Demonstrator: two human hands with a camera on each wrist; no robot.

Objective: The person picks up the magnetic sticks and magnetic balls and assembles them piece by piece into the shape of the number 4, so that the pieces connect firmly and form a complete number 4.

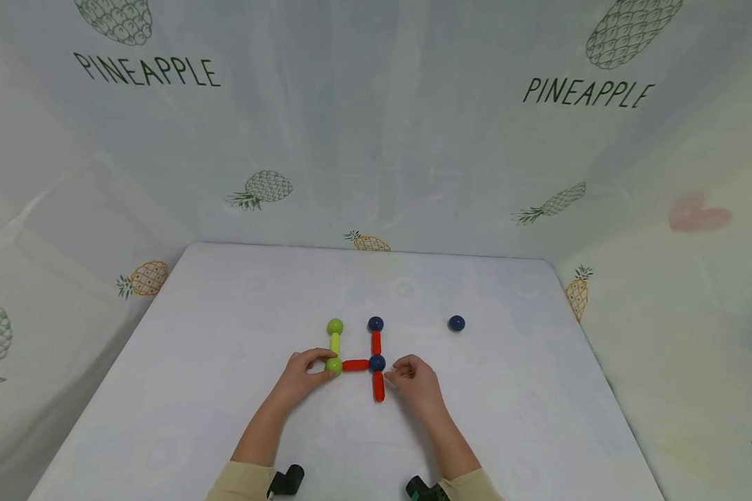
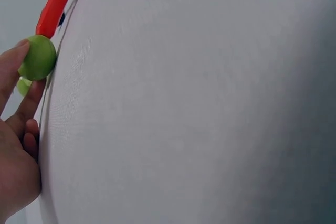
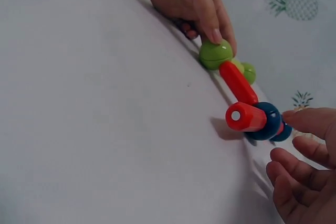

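Observation:
A joined figure of balls and rods lies on the table. My left hand [image 1: 307,370] pinches its near green ball [image 2: 40,59] between thumb and fingers. From that ball a light green rod [image 1: 334,343] runs to a far green ball [image 1: 334,326], and a red rod [image 3: 239,82] leads right to a blue ball [image 1: 377,363]. Two more red rods extend from this blue ball, one away to another blue ball [image 1: 376,323], one toward me with a free end [image 1: 378,387]. My right hand [image 1: 415,381] holds nothing, its fingers loosely bent, a fingertip right at the middle blue ball.
A loose blue ball [image 1: 456,323] lies on the white table [image 1: 526,390], right of the figure. Behind the table hangs a pale cloth [image 1: 376,139] printed with pineapples. Dark devices [image 1: 286,480] sit at both wrists, by the beige sleeves.

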